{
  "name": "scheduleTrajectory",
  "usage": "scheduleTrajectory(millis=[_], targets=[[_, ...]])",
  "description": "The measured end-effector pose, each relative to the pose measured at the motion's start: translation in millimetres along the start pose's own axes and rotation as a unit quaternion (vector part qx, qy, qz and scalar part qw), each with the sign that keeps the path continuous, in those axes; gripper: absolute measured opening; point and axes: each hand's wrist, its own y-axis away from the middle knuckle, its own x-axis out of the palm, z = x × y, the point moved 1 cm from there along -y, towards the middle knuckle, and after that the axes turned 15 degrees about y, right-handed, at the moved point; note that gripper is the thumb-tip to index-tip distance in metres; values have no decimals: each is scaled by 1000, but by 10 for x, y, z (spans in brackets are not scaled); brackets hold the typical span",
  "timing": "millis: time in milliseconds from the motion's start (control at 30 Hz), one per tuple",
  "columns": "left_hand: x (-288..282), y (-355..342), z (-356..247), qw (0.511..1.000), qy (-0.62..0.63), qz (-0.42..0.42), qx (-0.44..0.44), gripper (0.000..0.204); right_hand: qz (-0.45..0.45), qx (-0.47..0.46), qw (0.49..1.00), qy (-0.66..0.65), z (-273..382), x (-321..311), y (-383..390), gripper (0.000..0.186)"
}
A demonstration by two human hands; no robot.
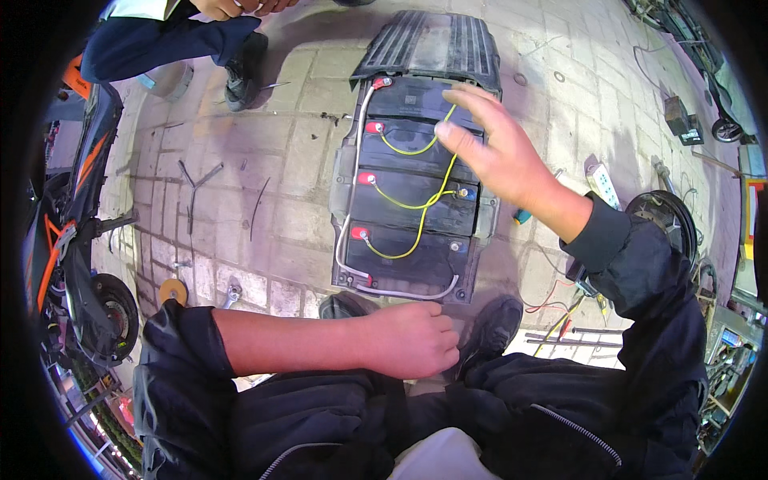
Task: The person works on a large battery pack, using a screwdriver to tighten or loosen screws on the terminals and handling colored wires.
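Several black batteries (392, 210) sit in a row in a dark tray (342, 264) on the floor before me. Red-capped terminals (361, 234) run down their left side. Thin yellow-green wires (392, 202) loop across them, and a thicker grey cable (350, 200) follows the left edge and bends along the near end. My right hand (500, 152) is over the far right batteries, thumb and fingers apart, with a yellow wire passing between them. It looks slightly blurred. My left hand (412, 340) is curled closed above my shoes, its palm hidden, with nothing showing in it.
A ribbed black cover (428, 44) lies beyond the batteries. Another person's leg and shoe (244, 72) are at the far left. A Y-shaped tool (194, 192) lies on the left paving. On the right are a power strip (602, 184) and loose wires (552, 304).
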Motion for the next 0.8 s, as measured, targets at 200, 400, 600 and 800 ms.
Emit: scheduleTrajectory(millis=[200, 400, 600, 800], targets=[[6, 3, 7, 1000, -9, 14, -3, 13, 178, -219, 933, 225, 20, 188, 347, 56], [-3, 0, 37, 1000, -14, 24, -4, 13, 182, -187, 932, 252, 47, 214, 344, 59], [19, 7, 50, 999, -23, 35, -19, 12, 105, -224, 947, 204, 88, 198, 409, 56], [-37, 40, 136, 998, -32, 42, -37, 15, 158, -212, 935, 234, 66, 245, 477, 56]])
